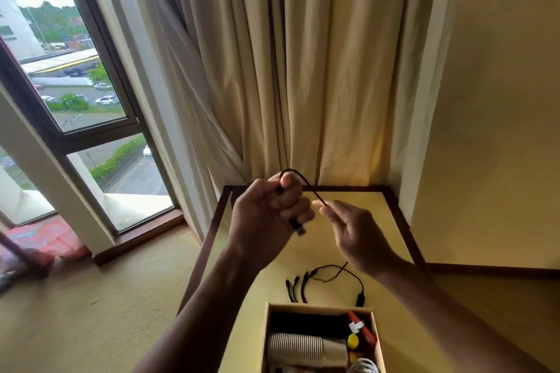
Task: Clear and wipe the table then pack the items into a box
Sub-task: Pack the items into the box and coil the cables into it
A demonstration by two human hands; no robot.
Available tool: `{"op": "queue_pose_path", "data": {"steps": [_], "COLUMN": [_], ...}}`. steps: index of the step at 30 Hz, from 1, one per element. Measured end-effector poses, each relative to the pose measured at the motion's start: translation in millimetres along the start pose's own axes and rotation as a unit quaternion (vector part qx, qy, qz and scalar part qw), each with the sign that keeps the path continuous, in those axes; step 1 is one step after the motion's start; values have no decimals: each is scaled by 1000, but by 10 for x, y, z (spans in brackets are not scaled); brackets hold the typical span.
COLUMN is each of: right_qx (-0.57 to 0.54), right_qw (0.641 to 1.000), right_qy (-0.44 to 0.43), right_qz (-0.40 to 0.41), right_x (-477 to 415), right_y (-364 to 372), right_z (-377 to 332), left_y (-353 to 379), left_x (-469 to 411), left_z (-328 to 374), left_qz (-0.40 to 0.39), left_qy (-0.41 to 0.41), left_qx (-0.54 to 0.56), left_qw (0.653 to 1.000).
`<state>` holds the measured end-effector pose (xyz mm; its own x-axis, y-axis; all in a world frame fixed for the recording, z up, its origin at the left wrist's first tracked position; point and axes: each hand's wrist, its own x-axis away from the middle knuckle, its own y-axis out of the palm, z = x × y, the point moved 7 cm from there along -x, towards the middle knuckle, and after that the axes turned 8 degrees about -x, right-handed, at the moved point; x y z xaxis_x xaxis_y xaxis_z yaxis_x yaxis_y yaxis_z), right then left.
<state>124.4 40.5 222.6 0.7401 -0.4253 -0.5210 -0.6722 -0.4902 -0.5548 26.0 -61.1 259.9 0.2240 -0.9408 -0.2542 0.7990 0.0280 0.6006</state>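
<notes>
1. Cable, black, is up in the air over the far part of the counter, bent into one loop above the left hand. Its USB plug sticks out under that fist.
2. Left fingers are clenched round the cable and the thumb sits on top of the loop. The right hand pinches the free strand between thumb and forefinger, and its other fingers are loosely curled.
3. Step in hand, as I judge it: coiling the cable so it fits in the box.
4. To do it well:
   - keep the loops even and small enough for the gap left in the box
   - feed the strand with the right hand and let it turn between the fingers so it does not kink
   - hold the plug end still in the left fist
   - tuck the tail in before setting the coil down, or it will likely spring open
5. Counts:
   - two hands, both on the cable
   - one cable held
   - one splitter cable lying on the counter just beyond the box, with several small plug ends, looks like four, not sure
   - one box at the near edge
6. Inside the box:
   - one stack of paper cups on its side, cup number cannot be told
   - one black item
   - one red item
   - one yellow cap
   - one white coil, partly cut off by the frame edge
</notes>
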Motion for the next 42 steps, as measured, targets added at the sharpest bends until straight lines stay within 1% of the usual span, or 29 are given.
{"op": "queue_pose_path", "data": {"steps": [3, 4, 6, 7, 9, 10, 11, 13, 15, 17, 19, 20, 22, 23, 24, 26, 28, 30, 31, 33, 35, 36, 37, 38, 39, 40, 41, 42], "right_qx": [19, 25, 36, 35, 17, 2, -17, -50, -58, -62, -64, -61, -56, -62, -80, -158, -219, -240, -242, -233, -226, -224, -224, -218, -216, -218, -225, -233], "right_qw": [997, 994, 991, 991, 989, 987, 984, 979, 982, 988, 992, 994, 994, 993, 993, 984, 966, 955, 954, 956, 951, 947, 943, 944, 947, 951, 954, 956], "right_qy": [7, 7, 9, 10, 21, 34, 50, 68, 43, 15, -27, -56, -96, -97, -80, 10, 107, 158, 168, 181, 187, 187, 183, 176, 166, 156, 146, 136], "right_qz": [-81, -103, -127, -131, -145, -156, -169, -186, -173, -144, -104, -76, -19, 12, 42, 78, 83, 73, 57, -6, -95, -135, -164, -176, -171, -155, -135, -116], "right_x": [90, 110, 120, 121, 119, 118, 113, 88, 17, -71, -162, -202, -241, -244, -238, -198, -122, -37, 2, 86, 191, 242, 281, 294, 282, 254, 221, 185], "right_y": [266, 321, 340, 306, 207, 147, 77, -79, -268, -434, -568, -624, -698, -713, -716, -638, -437, -236, -145, 42, 238, 315, 357, 354, 307, 226, 124, 14], "right_z": [-157, -209, -293, -322, -347, -342, -328, -314, -344, -379, -432, -464, -508, -500, -461, -303, -128, -17, 6, -4, -56, -87, -133, -169, -214, -248, -269, -290], "left_y": [55, 49, 8, -17, -14, -1, -8, -76, -162, -174, -124, -84, 0, 48, 106, 241, 342, 384, 375, 326, 279, 230, 186, 158, 150, 129, 83, 18], "left_x": [-199, -252, -319, -341, -374, -385, -403, -436, -435, -374, -274, -227, -133, -97, -65, -20, -55, -159, -216, -301, -351, -382, -404, -424, -432, -425, -414, -396], "left_z": [82, 94, 131, 159, 220, 235, 232, 212, 150, 48, -68, -127, -220, -250, -264, -252, -188, -71, -10, 110, 229, 282, 332, 354, 335, 276, 197, 116], "left_qz": [13, 12, 16, 20, 14, 4, -1, -3, -34, -102, -172, -199, -228, -238, -251, -269, -249, -193, -156, -89, -37, -9, 14, 18, 0, -27, -52, -72], "left_qy": [47, 54, 63, 69, 85, 87, 76, 25, -56, -132, -183, -201, -231, -237, -236, -217, -174, -104, -71, -12, 47, 78, 109, 134, 148, 146, 126, 91], "left_qx": [-24, -56, -171, -252, -421, -479, -512, -554, -564, -525, -464, -417, -293, -228, -166, -57, 27, 58, 46, -16, -136, -235, -355, -469, -565, -642, -696, -722], "left_qw": [999, 997, 983, 965, 903, 874, 856, 832, 823, 834, 850, 864, 899, 914, 924, 937, 952, 974, 984, 996, 989, 969, 928, 873, 812, 752, 705, 682]}}
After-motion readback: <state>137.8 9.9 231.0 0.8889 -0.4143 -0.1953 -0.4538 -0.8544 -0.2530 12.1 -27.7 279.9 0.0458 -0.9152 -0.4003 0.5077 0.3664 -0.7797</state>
